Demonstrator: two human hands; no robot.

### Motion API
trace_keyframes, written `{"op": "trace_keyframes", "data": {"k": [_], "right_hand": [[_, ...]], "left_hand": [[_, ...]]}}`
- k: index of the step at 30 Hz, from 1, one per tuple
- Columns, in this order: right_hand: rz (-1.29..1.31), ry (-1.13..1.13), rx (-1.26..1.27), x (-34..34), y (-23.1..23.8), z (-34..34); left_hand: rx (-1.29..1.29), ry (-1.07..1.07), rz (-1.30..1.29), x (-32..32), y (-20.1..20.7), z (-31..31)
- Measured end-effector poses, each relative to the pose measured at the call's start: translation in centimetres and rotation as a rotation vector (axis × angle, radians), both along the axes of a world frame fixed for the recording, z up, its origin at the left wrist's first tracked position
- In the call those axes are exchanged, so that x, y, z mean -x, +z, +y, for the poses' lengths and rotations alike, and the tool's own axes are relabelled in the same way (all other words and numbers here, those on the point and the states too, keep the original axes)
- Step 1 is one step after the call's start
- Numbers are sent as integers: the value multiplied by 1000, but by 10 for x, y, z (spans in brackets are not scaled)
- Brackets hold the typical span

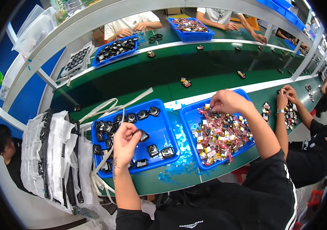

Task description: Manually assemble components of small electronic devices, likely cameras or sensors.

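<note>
My left hand (126, 143) is closed on a small black camera-like housing (144, 136), pinched between thumb and fingers. It is above a blue tray (162, 126) where several more black housings with round lenses (153, 150) lie. My right hand (228, 101) reaches over the far side of a second blue tray (205, 167), its fingertips drawn together in a pinch. What they grip, if anything, is too small to make out. That tray is heaped with small circuit boards (217, 134) in red, white and yellow.
Bits of blue film (182, 149) litter the green bench between the trays. White straps (106, 109) lie across the left tray; wrapped stacks (48, 157) stand left. Beyond runs a green conveyor (132, 76) carrying small parts. Co-workers' hands (284, 97) are busy at right and across.
</note>
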State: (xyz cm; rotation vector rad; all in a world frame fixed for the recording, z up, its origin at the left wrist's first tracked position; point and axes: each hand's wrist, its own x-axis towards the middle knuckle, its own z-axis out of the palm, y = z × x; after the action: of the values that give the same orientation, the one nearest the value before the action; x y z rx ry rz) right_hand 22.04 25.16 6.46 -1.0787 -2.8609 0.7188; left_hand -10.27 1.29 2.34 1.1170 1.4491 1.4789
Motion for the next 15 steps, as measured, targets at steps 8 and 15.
{"op": "trace_keyframes", "data": {"k": [8,15], "right_hand": [[195,-180,70,-10,-34,-19],[287,-170,-71,-14,-35,-28]], "left_hand": [[58,-90,-484,-46,-8,17],[4,-153,-765,-60,-4,20]]}}
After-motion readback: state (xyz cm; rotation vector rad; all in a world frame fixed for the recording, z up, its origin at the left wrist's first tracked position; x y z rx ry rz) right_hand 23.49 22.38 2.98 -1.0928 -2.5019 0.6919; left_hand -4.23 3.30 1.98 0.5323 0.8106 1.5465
